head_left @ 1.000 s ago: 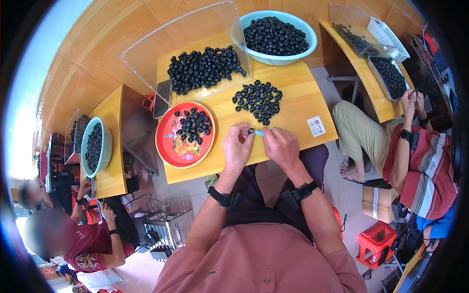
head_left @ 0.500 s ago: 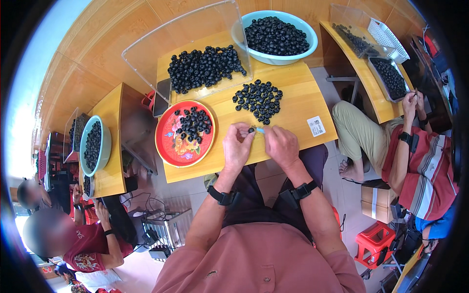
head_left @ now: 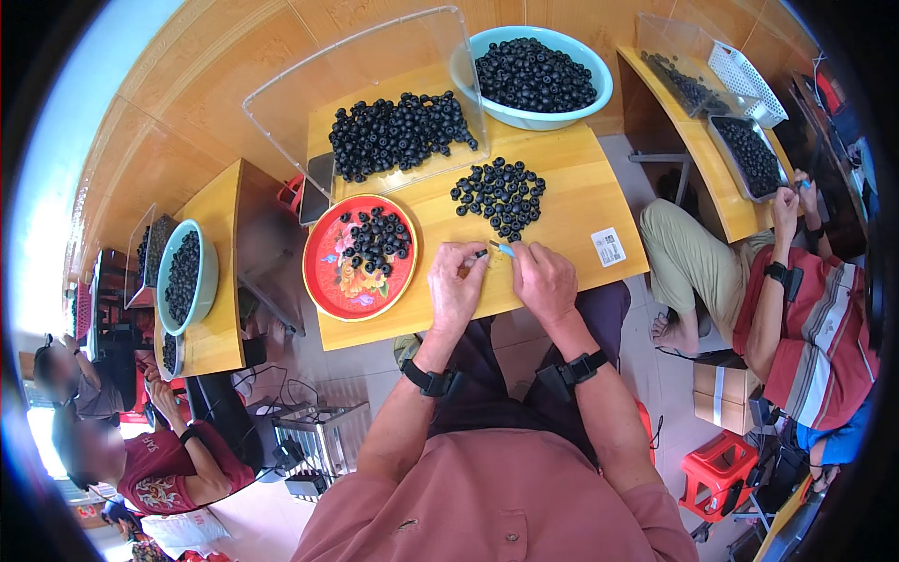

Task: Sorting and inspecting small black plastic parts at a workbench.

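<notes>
Between the thumb and fingers of my left hand (head_left: 453, 288) is a small black round bead-like part (head_left: 481, 253). My right hand (head_left: 546, 283) grips a small knife-like tool (head_left: 507, 250) with a light blue handle; its short dark tip points left, close beside the part. I cannot tell whether they touch. Both hands hover over the near edge of the wooden table (head_left: 435, 225). Just beyond them lies a loose pile of black parts (head_left: 498, 199), several showing a centre hole. To the left, a red flowered tray (head_left: 316, 292) holds more of these parts.
A clear plastic box (head_left: 281, 126) with a heap of black parts stands at the back, beside a light blue basin (head_left: 538, 123) full of them. A white label (head_left: 608, 246) sticks to the table's right. Co-workers sit at tables on both sides; a red stool (head_left: 716, 473) stands lower right.
The tool's dark tip now shows between my hands, and the black part is turned a little in my left fingers. The view has shifted slightly. The co-worker on the left has moved.
</notes>
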{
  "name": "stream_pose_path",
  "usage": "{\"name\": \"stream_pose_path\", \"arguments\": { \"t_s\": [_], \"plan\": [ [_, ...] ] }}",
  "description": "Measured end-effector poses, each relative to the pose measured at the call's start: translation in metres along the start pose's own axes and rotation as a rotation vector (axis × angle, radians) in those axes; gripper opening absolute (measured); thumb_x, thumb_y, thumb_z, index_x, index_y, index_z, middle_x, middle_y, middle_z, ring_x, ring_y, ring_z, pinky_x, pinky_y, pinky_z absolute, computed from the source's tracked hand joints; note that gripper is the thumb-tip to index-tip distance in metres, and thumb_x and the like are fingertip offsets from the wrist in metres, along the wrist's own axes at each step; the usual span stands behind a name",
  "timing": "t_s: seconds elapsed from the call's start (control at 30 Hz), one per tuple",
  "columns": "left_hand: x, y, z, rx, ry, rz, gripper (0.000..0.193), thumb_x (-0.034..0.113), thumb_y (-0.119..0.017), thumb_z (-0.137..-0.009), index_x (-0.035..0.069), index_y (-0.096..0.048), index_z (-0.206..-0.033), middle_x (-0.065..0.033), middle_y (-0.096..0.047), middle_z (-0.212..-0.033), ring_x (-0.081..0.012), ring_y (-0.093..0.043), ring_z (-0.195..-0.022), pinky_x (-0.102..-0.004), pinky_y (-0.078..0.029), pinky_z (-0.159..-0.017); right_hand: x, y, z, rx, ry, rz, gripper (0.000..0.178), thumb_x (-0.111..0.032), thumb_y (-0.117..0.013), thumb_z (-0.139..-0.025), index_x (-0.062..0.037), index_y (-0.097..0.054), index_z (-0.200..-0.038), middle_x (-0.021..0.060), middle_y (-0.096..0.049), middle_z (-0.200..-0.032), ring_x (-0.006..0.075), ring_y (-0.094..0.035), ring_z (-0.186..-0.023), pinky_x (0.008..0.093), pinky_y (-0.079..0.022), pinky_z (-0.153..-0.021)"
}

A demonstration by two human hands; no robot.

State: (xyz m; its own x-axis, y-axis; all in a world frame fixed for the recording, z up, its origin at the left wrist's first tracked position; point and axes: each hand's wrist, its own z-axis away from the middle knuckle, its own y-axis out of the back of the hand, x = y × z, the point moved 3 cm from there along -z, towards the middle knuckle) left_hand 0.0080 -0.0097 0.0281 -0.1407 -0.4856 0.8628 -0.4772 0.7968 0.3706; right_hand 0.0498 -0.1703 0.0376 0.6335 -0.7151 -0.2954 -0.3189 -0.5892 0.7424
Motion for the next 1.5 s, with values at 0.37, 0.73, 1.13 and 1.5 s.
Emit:
{"name": "stream_pose_path", "arguments": {
  "t_s": [0.37,0.73,1.13,1.5],
  "plan": [
    [0.012,0.099,-0.022,0.239,-0.137,-0.367,0.017,-0.003,-0.077,-0.084,0.003,-0.074,-0.099,-0.0102,-0.069,-0.096,-0.0261,-0.066,-0.089,-0.0369,-0.055,-0.081,0.000,0.004,-0.001,0.040,-0.013,-0.013,0.001,-0.008,-0.067,-0.089,-0.0065,-0.067,-0.089,0.0071,-0.060,-0.071,0.0259,-0.065,-0.065,0.0400,-0.052,-0.057],
    [-0.009,0.012,-0.064,-0.055,-0.181,-0.446,0.026,0.014,-0.079,-0.088,0.002,-0.073,-0.110,-0.0172,-0.065,-0.095,-0.0339,-0.067,-0.086,-0.0431,-0.055,-0.078,0.002,-0.001,0.002,0.063,-0.028,-0.002,0.002,-0.008,-0.067,-0.089,-0.0064,-0.067,-0.090,0.0073,-0.059,-0.072,0.0261,-0.066,-0.066,0.0401,-0.053,-0.058],
    [-0.013,0.000,-0.061,-0.064,0.022,-0.405,0.026,0.016,-0.081,-0.089,-0.001,-0.072,-0.107,-0.0174,-0.073,-0.093,-0.0315,-0.071,-0.083,-0.0411,-0.057,-0.077,0.002,-0.001,0.003,0.080,-0.028,-0.043,0.004,-0.008,-0.068,-0.089,-0.0069,-0.067,-0.093,0.0071,-0.060,-0.075,0.0263,-0.066,-0.068,0.0407,-0.053,-0.059],
    [-0.008,-0.011,-0.005,-0.031,0.139,-0.001,0.022,0.003,-0.076,-0.089,0.004,-0.075,-0.111,-0.0077,-0.065,-0.093,-0.0178,-0.063,-0.076,-0.0330,-0.054,-0.073,0.003,-0.002,0.003,0.036,-0.050,-0.038,0.005,-0.010,-0.068,-0.090,-0.0075,-0.068,-0.095,0.0071,-0.059,-0.075,0.0269,-0.065,-0.068,0.0410,-0.052,-0.060]
  ]
}}
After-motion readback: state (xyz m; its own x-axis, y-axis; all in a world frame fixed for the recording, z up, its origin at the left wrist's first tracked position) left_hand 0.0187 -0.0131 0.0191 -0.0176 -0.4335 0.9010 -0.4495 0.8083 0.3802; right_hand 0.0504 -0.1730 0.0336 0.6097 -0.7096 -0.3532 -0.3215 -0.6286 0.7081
